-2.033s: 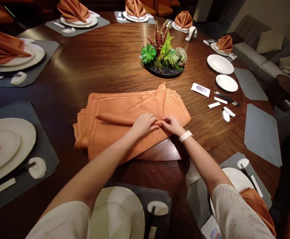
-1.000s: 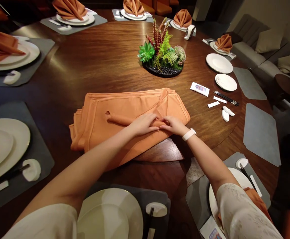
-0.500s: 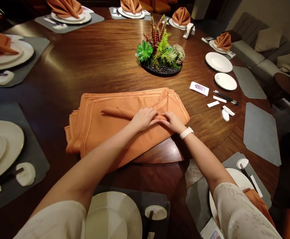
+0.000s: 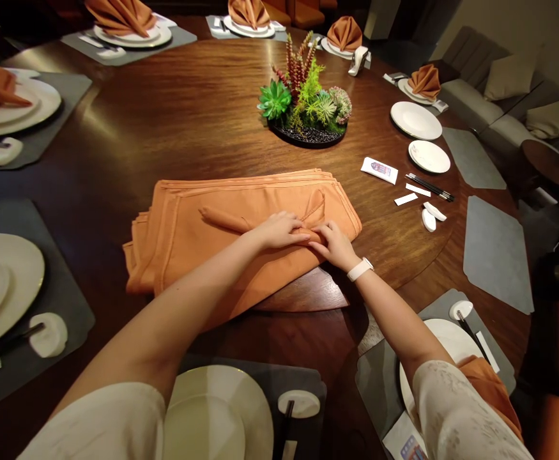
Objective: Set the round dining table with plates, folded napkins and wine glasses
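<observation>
A stack of orange cloth napkins (image 4: 188, 243) lies on the round wooden table in front of me. On top of it is a partly rolled napkin (image 4: 226, 219), its thin tail pointing left and a loose corner standing up at the right. My left hand (image 4: 283, 230) is closed on the roll from the left. From the right, my right hand (image 4: 335, 244), with a white watch on the wrist, pinches the same roll. The fingertips of both hands nearly meet, and part of the roll is hidden beneath them.
Beyond the stack stands a succulent arrangement (image 4: 308, 108) in a black dish. To the right lie white plates (image 4: 416, 120), a wrapped packet (image 4: 379, 170), black chopsticks (image 4: 430, 186) and small white rests (image 4: 429, 220). Place settings with grey mats (image 4: 498, 252) ring the table.
My hands have shifted slightly along the roll, and the right fingers are bent more over it. The roll's left tail has drawn in a little to the right.
</observation>
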`<action>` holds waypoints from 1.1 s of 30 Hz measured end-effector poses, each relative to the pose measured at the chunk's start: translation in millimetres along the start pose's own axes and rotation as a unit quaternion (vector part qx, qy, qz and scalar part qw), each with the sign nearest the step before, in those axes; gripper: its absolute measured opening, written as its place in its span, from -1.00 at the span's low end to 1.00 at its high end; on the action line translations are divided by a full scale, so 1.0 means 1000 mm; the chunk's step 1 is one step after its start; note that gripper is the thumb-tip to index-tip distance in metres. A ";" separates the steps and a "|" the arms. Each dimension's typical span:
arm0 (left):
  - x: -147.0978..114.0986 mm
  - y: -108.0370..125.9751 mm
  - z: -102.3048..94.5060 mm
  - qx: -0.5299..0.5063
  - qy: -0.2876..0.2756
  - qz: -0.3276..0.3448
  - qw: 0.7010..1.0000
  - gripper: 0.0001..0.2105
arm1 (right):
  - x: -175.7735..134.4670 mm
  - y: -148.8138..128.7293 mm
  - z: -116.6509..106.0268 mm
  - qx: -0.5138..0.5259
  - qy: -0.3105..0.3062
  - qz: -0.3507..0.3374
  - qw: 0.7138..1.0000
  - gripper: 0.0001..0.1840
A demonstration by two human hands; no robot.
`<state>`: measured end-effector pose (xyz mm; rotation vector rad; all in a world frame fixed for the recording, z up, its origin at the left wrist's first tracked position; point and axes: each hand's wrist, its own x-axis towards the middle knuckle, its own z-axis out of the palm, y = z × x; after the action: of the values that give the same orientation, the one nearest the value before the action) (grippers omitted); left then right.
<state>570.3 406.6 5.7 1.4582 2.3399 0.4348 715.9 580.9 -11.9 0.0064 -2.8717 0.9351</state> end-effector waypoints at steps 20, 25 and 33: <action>0.031 0.004 0.000 0.043 0.111 0.017 0.993 -0.61 | 0.035 0.031 -0.006 -0.020 0.023 0.013 0.999 -0.61; 0.037 0.003 -0.002 0.041 0.086 0.047 0.994 -0.52 | 0.045 0.043 -0.009 -0.028 0.025 0.057 0.998 -0.63; 0.074 0.002 -0.006 0.057 0.009 0.045 0.997 -0.54 | 0.039 0.019 -0.012 -0.125 0.044 0.020 0.991 -0.64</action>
<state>538.6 474.2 1.9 1.6224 2.3548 0.3433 677.4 604.6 -8.9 -0.1137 -2.8946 0.5587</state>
